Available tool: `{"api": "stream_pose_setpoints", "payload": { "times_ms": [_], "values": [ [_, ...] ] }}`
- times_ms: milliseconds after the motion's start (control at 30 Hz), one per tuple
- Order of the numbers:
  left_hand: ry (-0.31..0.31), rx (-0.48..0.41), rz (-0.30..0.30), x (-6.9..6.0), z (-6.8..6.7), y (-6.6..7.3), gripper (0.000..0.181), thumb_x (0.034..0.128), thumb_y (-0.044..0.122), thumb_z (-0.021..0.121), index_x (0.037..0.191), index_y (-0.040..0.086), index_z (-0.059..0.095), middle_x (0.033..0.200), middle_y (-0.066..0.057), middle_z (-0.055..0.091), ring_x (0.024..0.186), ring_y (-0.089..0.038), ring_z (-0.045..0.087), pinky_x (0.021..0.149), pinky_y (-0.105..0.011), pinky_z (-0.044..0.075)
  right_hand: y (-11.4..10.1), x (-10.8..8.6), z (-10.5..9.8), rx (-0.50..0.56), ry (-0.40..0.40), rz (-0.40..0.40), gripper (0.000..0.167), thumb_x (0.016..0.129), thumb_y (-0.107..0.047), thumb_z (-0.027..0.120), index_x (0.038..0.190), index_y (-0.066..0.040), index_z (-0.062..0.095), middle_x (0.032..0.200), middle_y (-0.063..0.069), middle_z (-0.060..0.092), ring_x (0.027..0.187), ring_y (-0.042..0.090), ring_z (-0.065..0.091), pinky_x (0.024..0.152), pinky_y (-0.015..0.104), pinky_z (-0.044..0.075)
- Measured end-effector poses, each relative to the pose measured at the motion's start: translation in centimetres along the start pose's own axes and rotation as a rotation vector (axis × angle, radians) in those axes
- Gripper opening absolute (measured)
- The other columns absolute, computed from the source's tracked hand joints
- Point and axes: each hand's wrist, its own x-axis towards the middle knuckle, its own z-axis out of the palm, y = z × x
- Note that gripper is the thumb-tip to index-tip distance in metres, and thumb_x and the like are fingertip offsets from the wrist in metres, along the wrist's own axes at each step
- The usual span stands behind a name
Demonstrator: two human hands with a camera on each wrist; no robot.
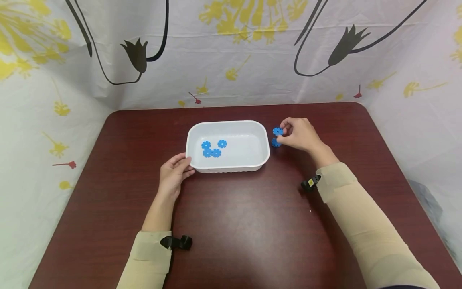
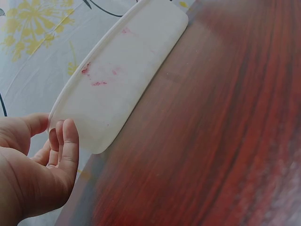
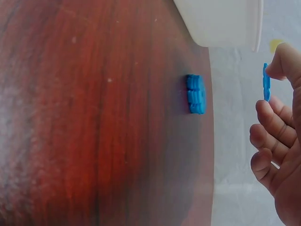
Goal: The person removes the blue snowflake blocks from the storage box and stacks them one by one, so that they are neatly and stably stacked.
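Observation:
In the head view my right hand [image 1: 301, 134] pinches a blue snowflake disc [image 1: 277, 131] between thumb and fingertips, beside the right end of a white plastic tray [image 1: 247, 146]. Edge-on, that disc [image 3: 266, 82] shows as a thin strip in the right wrist view. Below it on the table lies a short stack of blue discs [image 3: 196, 94], partly hidden by the hand in the head view. My left hand [image 1: 173, 174] grips the tray's near left corner, thumb at the rim and fingers against the outer wall. Several blue discs [image 1: 216, 153] lie in the tray's left half.
The dark red wooden table [image 1: 234, 224] reaches back to a white patterned curtain [image 1: 231, 80]. That curtain also hangs along both sides. Black wrist straps [image 1: 177, 242] sit on both sleeves. The tray's outer wall [image 2: 113, 70] has faint red marks.

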Motion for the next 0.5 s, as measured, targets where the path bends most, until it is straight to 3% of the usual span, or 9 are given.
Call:
{"api": "stream_pose_setpoints", "payload": {
  "times_ms": [500],
  "values": [
    [-0.003, -0.016, 0.003, -0.1, 0.04, 0.06, 0.035, 0.0971, 0.01, 0.069, 0.127, -0.004, 0.059, 0.099, -0.011, 0.071, 0.071, -0.012, 0.068, 0.071, -0.026, 0.063, 1.04, -0.24, 0.73, -0.039, -0.028, 0.013, 0.032, 0.074, -0.023, 0.082, 0.095, -0.005, 0.067, 0.08, 0.005, 0.065, 0.072, 0.019, 0.058, 0.065, 0.033, 0.046]
  ]
}}
